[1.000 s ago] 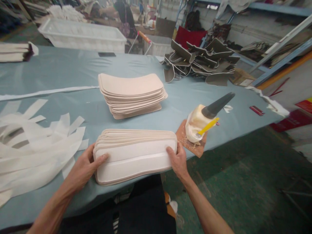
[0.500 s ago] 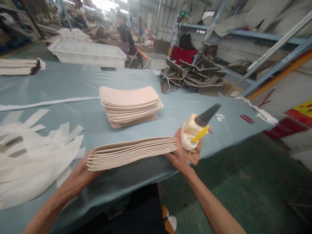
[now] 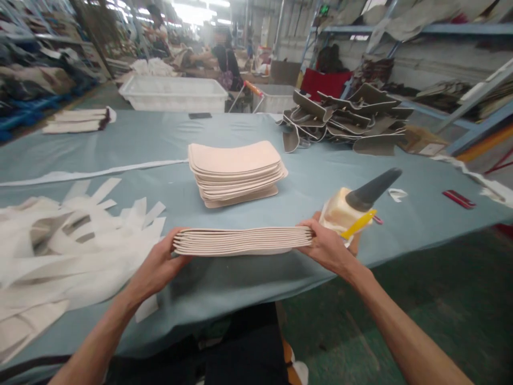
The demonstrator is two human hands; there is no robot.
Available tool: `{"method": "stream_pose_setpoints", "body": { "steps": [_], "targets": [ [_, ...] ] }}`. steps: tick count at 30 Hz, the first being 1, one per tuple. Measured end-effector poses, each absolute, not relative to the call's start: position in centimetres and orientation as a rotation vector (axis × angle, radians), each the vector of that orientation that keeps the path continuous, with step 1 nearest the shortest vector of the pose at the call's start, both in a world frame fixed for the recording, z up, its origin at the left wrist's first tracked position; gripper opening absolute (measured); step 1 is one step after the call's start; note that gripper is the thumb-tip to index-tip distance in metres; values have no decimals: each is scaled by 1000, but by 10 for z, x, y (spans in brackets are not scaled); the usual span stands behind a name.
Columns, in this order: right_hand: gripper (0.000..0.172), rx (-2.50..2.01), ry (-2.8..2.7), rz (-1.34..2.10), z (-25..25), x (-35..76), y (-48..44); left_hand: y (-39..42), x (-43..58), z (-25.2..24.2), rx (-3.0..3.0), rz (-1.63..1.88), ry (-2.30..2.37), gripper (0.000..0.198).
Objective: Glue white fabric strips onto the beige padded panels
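I hold a stack of beige curved flat pieces [image 3: 242,240] level above the near edge of the blue-grey table [image 3: 160,139]. My left hand [image 3: 158,267] grips its left end and my right hand [image 3: 326,247] grips its right end, fingers closed round the edges. A second, taller stack of the same pieces [image 3: 237,171] rests on the table just behind. A glue bottle [image 3: 352,209] with a dark cone tip and a yellow stick stands right beside my right hand.
White fabric strips [image 3: 76,240] lie piled at the left. Dark grey shaped pieces [image 3: 344,117] are heaped at the far right. A white tub [image 3: 174,93] stands behind the table, a folded pile [image 3: 76,120] at far left. People work in the background.
The stack was standing tilted on the table edge showing its white face; both hands have lifted it and turned it flat. The view has risen.
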State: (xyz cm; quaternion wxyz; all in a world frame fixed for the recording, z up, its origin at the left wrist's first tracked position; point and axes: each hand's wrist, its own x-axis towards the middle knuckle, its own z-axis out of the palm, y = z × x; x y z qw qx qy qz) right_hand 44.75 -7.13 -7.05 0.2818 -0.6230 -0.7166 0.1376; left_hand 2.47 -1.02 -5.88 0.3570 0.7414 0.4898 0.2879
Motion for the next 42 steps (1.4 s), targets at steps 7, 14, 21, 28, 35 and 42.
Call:
{"method": "stream_pose_setpoints", "body": {
  "steps": [7, 14, 21, 28, 35, 42],
  "targets": [
    [27, -1464, -2064, -252, -85, 453, -57, -7, 39, -82, 2327, 1122, 1322, 29],
    [42, -1639, -1922, -433, -126, 459, -39, 18, 58, -121, 2594, 1131, 1345, 39],
    [59, -1875, -2093, -138, -131, 451, -46, 25, 48, -124, 2510, 662, 1357, 56],
    [74, -1830, -2379, 82, -102, 452, -52, 11, 36, -113, 2389, 562, 1251, 65],
    [68, -1755, -2451, -188, -106, 457, -57, -82, 45, -119, 2454, 573, 1402, 70],
    [53, -1554, -2230, -369, -125, 407, -71, -114, 14, -138, 2604, 520, 1433, 59]
  ]
}}
